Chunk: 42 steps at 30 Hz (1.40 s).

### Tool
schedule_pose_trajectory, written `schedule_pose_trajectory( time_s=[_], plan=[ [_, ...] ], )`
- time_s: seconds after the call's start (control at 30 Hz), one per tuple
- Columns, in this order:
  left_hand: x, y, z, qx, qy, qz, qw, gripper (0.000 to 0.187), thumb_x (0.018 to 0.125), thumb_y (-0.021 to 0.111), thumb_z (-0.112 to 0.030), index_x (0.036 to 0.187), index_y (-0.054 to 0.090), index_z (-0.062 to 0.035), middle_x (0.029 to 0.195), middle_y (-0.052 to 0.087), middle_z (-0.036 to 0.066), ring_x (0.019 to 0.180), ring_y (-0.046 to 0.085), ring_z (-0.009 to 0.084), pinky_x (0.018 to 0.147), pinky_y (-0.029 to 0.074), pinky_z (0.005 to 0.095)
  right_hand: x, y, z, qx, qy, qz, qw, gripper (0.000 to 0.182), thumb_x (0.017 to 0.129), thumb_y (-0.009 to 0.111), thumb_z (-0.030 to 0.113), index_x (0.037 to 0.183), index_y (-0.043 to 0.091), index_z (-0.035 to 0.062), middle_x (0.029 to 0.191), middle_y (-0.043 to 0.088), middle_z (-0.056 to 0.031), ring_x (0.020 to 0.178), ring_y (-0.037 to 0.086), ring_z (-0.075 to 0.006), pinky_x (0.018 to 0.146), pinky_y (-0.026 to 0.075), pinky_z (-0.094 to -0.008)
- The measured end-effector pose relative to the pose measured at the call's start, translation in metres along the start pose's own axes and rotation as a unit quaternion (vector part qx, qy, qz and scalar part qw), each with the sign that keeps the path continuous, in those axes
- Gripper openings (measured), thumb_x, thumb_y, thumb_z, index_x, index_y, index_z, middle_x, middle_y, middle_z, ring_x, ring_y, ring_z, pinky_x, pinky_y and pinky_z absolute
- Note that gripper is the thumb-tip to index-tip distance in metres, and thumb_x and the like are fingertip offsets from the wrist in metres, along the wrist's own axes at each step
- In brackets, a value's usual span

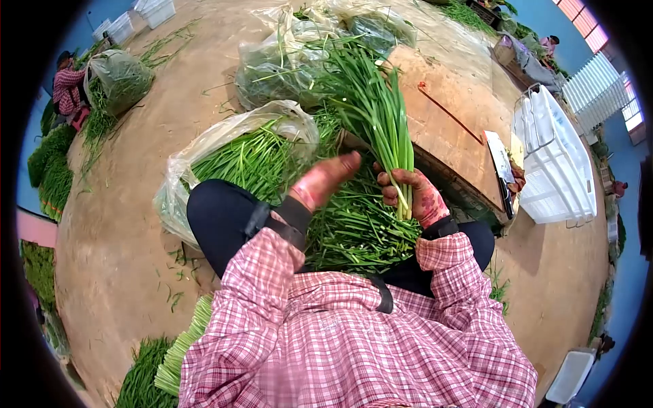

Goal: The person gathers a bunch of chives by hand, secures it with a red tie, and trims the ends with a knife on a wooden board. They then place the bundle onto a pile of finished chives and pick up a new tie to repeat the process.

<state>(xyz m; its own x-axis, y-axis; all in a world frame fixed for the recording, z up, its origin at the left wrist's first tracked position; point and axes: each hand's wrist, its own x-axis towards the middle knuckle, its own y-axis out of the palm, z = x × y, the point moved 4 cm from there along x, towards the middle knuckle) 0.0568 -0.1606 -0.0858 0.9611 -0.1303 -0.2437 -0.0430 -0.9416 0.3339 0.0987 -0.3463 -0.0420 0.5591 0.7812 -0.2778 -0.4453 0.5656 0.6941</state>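
My right hand (415, 194) is wrapped round the pale stem ends of a bunch of long green leaves (374, 102), which points up and away from me. Left of it, my left hand (325, 180) is raised over the loose greens, blurred by motion, its fingers smeared together. Loose green stalks (360, 231) lie in a heap between my legs, under both hands. An open clear plastic bag (204, 153) full of greens stands at my left knee.
A wooden board (452, 122) at the right holds a red stick (449, 112) and a knife (500, 163). Beyond are stacked white crates (554, 163). More filled bags (272, 68) stand ahead. A person (68, 85) sits at the far left beside a bag. Tied bundles (187, 340) lie behind my left side.
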Motion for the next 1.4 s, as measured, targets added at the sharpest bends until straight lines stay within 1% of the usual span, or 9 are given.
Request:
schedule_pose_trajectory(
  time_s=[0.07, 0.3, 0.53, 0.87, 0.93, 1.0, 1.13, 1.27, 1.4],
  plan=[
    [0.007, 0.037, 0.007, -0.144, 0.044, 0.193, 0.970, 0.080, 0.081, 0.054, -0.070, 0.130, 0.053, -0.0075, 0.121, 0.060, 0.005, 0.104, 0.058, 0.0179, 0.092, 0.046, 0.0384, -0.004, 0.014, -0.002, 0.037, 0.001, 0.038, 0.999, 0.038, 0.086, 0.064, 0.014, 0.121, 0.053, 0.0006, 0.090, 0.062, -0.0087, 0.066, 0.055, -0.0154, 0.058, 0.047, -0.0286],
    [0.039, 0.051, -0.019, -0.353, 0.017, 0.127, 0.927, 0.062, 0.082, 0.069, -0.049, 0.124, 0.056, -0.0044, 0.108, 0.066, 0.014, 0.092, 0.067, 0.0307, 0.079, 0.058, 0.0435, -0.012, 0.013, -0.031, 0.001, 0.085, 0.007, 0.996, 0.036, 0.092, 0.060, 0.024, 0.116, 0.056, -0.0018, 0.089, 0.066, -0.0104, 0.069, 0.064, -0.0177, 0.061, 0.053, -0.0291],
    [0.045, 0.055, -0.024, -0.223, 0.052, -0.004, 0.973, 0.042, 0.089, 0.067, -0.031, 0.117, 0.059, -0.0007, 0.099, 0.067, 0.014, 0.089, 0.068, 0.0271, 0.077, 0.058, 0.0391, -0.029, 0.010, 0.007, -0.362, -0.121, -0.105, 0.918, 0.045, 0.095, 0.059, 0.037, 0.121, 0.057, 0.0000, 0.102, 0.065, -0.0027, 0.086, 0.059, -0.0080, 0.080, 0.047, -0.0251],
    [0.050, 0.064, 0.001, -0.391, 0.078, 0.171, 0.901, 0.076, 0.084, 0.065, -0.053, 0.135, 0.045, 0.0006, 0.126, 0.055, 0.023, 0.115, 0.056, 0.0390, 0.098, 0.046, 0.0520, -0.028, -0.015, -0.010, -0.080, -0.011, -0.105, 0.991, 0.039, 0.095, 0.059, 0.030, 0.117, 0.060, -0.0023, 0.110, 0.066, -0.0070, 0.094, 0.064, -0.0179, 0.085, 0.050, -0.0318],
    [0.059, 0.063, 0.013, -0.427, 0.046, 0.143, 0.892, 0.073, 0.085, 0.064, -0.050, 0.134, 0.046, 0.0010, 0.125, 0.057, 0.023, 0.112, 0.058, 0.0380, 0.096, 0.048, 0.0502, -0.041, -0.017, 0.003, -0.205, 0.031, -0.156, 0.966, 0.038, 0.091, 0.064, 0.032, 0.108, 0.063, -0.0018, 0.098, 0.068, -0.0081, 0.083, 0.064, -0.0158, 0.075, 0.051, -0.0319],
    [0.060, 0.063, 0.017, -0.395, 0.044, 0.122, 0.909, 0.068, 0.087, 0.062, -0.048, 0.132, 0.048, 0.0005, 0.121, 0.059, 0.023, 0.108, 0.061, 0.0354, 0.095, 0.049, 0.0469, -0.050, -0.017, 0.024, -0.555, -0.159, -0.296, 0.761, 0.039, 0.085, 0.070, 0.034, 0.099, 0.064, -0.0013, 0.085, 0.067, -0.0096, 0.075, 0.062, -0.0154, 0.068, 0.050, -0.0317],
    [0.052, 0.072, 0.008, -0.425, 0.044, 0.056, 0.902, 0.049, 0.087, 0.068, -0.040, 0.119, 0.057, -0.0045, 0.108, 0.066, 0.009, 0.094, 0.065, 0.0238, 0.082, 0.054, 0.0386, -0.051, 0.032, 0.014, -0.717, -0.196, -0.315, 0.590, 0.026, 0.077, 0.076, 0.026, 0.090, 0.067, 0.0056, 0.086, 0.066, -0.0110, 0.079, 0.065, -0.0272, 0.071, 0.050, -0.0373],
    [0.054, 0.067, 0.017, -0.465, 0.050, 0.137, 0.873, 0.054, 0.082, 0.074, -0.039, 0.119, 0.056, -0.0042, 0.107, 0.066, 0.009, 0.097, 0.065, 0.0234, 0.088, 0.054, 0.0385, -0.047, 0.024, 0.012, -0.555, -0.175, -0.333, 0.742, 0.021, 0.080, 0.073, 0.020, 0.087, 0.065, 0.0023, 0.079, 0.066, -0.0135, 0.072, 0.066, -0.0266, 0.066, 0.051, -0.0339],
    [0.064, 0.065, 0.031, -0.395, 0.022, 0.161, 0.904, 0.065, 0.083, 0.071, -0.042, 0.130, 0.050, -0.0018, 0.122, 0.061, 0.015, 0.109, 0.061, 0.0291, 0.096, 0.050, 0.0426, -0.050, 0.021, 0.007, -0.600, -0.201, -0.337, 0.697, 0.023, 0.080, 0.073, 0.021, 0.090, 0.064, 0.0015, 0.080, 0.067, -0.0131, 0.071, 0.066, -0.0269, 0.065, 0.051, -0.0330]
  ],
)
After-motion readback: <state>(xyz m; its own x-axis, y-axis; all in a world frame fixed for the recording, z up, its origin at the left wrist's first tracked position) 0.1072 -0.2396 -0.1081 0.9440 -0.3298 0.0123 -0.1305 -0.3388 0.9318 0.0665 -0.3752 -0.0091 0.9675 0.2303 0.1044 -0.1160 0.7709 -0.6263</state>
